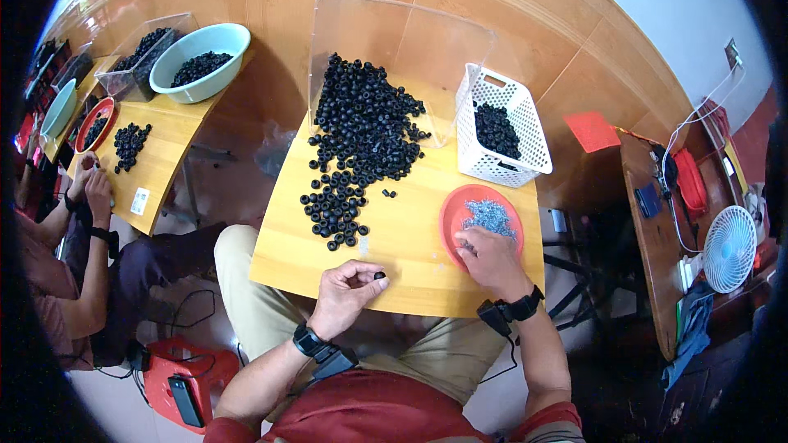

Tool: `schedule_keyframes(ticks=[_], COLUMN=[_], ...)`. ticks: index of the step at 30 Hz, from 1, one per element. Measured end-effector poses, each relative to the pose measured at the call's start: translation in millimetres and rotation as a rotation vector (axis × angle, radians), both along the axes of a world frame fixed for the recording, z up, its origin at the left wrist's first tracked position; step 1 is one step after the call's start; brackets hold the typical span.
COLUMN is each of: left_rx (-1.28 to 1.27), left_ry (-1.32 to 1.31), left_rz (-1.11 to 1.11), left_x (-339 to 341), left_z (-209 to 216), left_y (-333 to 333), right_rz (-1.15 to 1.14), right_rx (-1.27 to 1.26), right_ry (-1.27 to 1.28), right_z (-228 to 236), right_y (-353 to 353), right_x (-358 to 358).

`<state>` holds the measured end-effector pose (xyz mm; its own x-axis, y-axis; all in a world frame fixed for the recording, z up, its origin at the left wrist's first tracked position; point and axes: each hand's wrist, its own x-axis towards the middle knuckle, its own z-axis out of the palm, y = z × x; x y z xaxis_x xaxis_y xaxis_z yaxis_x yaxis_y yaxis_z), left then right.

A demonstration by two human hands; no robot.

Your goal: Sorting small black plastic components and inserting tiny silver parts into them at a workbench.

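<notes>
My left hand (349, 294) is closed, pinching a small round black part (379, 276) between thumb and fingertips over the near edge of the table. At the red plate (447, 217) on the right, my right hand (492, 258) reaches over the near rim with its fingers curled together. Its fingertips touch the near side of a heap of small silvery metal pieces (491, 215); what they grip, if anything, is hidden. A large heap of black ring-shaped parts (357, 123) spreads over the table from a clear plastic bin (394, 20) lying open toward me.
A white perforated basket (505, 166) with more black parts stands at the back right. To the left, a co-worker's hands (92, 183) work at another table (168, 127) with a pale green basin (226, 39). A fan (730, 248) stands on the far right.
</notes>
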<state>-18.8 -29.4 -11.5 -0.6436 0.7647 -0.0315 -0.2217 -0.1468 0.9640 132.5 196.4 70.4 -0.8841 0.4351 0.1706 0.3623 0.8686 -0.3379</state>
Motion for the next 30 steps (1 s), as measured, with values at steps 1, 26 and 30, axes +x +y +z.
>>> schedule_keyframes(ticks=[1,26,30], left_rx=[-0.006,-0.046,-0.043], left_ry=[0.021,0.075,0.144], left_rz=[0.004,0.003,-0.003], left_x=[1,4,3], left_z=[0,-1,-1], left_y=[1,0,1], right_rz=[0.013,-0.006,-0.113], right_rx=[0.039,-0.136,-0.405], right_ry=[-0.077,0.039,0.169], right_z=[-2,-3,-10], right_y=[6,20,13], right_x=[4,-5,2])
